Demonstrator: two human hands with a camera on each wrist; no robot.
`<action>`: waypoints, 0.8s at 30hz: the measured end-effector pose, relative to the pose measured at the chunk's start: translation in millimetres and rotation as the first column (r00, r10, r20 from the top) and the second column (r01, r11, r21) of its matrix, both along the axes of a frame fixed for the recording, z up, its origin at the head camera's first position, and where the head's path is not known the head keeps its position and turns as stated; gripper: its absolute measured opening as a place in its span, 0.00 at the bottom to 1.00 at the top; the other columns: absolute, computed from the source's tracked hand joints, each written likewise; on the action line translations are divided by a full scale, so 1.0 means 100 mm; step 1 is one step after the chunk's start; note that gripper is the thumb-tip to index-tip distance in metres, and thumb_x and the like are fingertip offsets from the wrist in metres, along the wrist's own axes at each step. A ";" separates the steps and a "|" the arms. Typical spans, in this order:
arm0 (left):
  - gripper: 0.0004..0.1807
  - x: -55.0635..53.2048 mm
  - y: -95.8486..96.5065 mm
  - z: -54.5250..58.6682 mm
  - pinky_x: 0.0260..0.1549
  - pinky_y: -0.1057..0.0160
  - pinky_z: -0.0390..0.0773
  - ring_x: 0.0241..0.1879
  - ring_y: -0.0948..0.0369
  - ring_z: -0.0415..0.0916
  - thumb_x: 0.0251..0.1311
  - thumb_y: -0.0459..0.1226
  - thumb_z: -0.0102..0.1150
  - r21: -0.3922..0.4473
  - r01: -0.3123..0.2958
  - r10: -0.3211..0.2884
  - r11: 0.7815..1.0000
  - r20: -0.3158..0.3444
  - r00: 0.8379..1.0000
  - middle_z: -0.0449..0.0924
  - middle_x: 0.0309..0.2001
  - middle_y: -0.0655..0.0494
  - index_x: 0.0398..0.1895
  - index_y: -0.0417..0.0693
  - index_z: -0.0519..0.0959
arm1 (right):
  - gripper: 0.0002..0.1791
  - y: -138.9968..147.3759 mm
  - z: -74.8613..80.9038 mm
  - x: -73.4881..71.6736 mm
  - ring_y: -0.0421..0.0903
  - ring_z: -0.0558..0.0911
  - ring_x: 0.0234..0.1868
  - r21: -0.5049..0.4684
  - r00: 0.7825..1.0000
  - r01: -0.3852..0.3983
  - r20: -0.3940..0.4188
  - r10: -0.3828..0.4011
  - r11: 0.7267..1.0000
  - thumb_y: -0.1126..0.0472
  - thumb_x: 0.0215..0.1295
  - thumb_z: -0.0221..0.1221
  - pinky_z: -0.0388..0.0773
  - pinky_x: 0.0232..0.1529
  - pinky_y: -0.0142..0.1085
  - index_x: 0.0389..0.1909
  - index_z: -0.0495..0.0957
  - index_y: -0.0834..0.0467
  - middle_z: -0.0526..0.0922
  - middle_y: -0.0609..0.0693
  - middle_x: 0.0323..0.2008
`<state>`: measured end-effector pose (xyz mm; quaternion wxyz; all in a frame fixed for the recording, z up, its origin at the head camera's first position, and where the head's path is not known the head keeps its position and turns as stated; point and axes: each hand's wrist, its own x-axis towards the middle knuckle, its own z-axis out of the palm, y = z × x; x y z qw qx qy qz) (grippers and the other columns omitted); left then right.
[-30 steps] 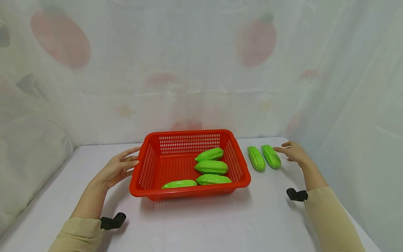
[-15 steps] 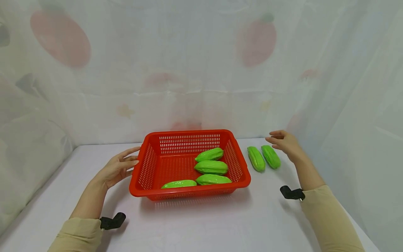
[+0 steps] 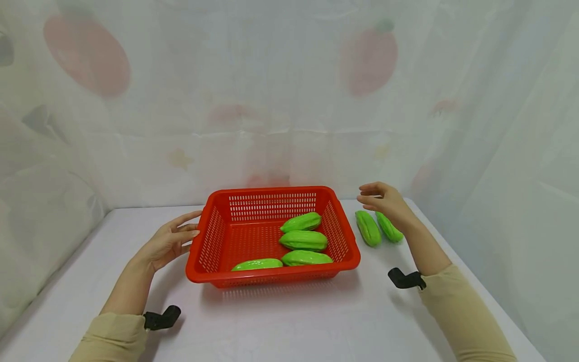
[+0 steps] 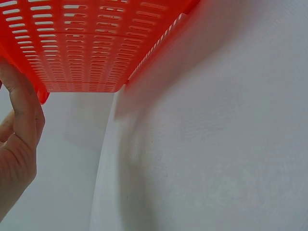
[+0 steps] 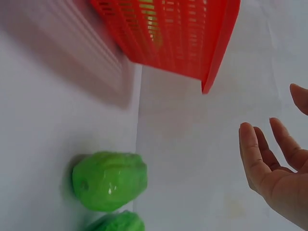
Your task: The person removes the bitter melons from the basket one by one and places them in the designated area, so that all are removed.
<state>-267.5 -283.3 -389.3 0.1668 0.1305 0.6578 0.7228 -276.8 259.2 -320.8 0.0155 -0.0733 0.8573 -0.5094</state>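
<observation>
The white table (image 3: 271, 327) bears a red basket (image 3: 253, 275) and two green vegetables (image 3: 368, 229).

In front of me hung a creased white curtain (image 3: 289, 70), printed with large, faded red fruits (image 3: 368, 63) and a pale yellow star (image 3: 180, 159). More whitish sheeting (image 3: 520, 136) rose on both sides of the white tabletop (image 3: 289, 327), under soft, even light.

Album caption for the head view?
Left hand at a red basket of four green fruits, right hand near two more.
</observation>
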 end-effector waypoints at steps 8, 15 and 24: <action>0.32 0.00 0.01 0.01 0.44 0.64 0.85 0.42 0.67 0.85 0.71 0.30 0.48 0.001 -0.003 0.003 1.000 0.002 1.000 0.85 0.46 0.65 0.76 0.47 0.52 | 0.28 -0.29 0.02 0.01 0.57 0.76 0.61 -0.010 0.997 -0.074 0.005 0.074 0.997 0.52 0.69 0.58 0.77 0.63 0.49 0.64 0.68 0.60 0.72 0.61 0.64; 0.32 0.00 0.01 0.01 0.43 0.65 0.85 0.42 0.67 0.85 0.71 0.30 0.48 0.007 -0.005 0.005 1.000 0.004 1.000 0.85 0.45 0.65 0.75 0.47 0.52 | 0.26 -0.56 0.04 0.06 0.58 0.79 0.58 -0.007 0.987 -0.159 0.009 0.159 0.987 0.54 0.67 0.60 0.77 0.62 0.52 0.62 0.70 0.61 0.75 0.60 0.60; 0.31 0.00 0.01 0.01 0.43 0.65 0.85 0.42 0.67 0.85 0.71 0.29 0.48 0.006 -0.007 0.007 1.000 0.007 1.000 0.85 0.45 0.65 0.75 0.48 0.54 | 0.23 -0.82 0.01 0.09 0.55 0.78 0.58 0.048 0.973 -0.229 0.010 0.229 0.972 0.53 0.66 0.62 0.76 0.61 0.49 0.59 0.74 0.56 0.77 0.57 0.59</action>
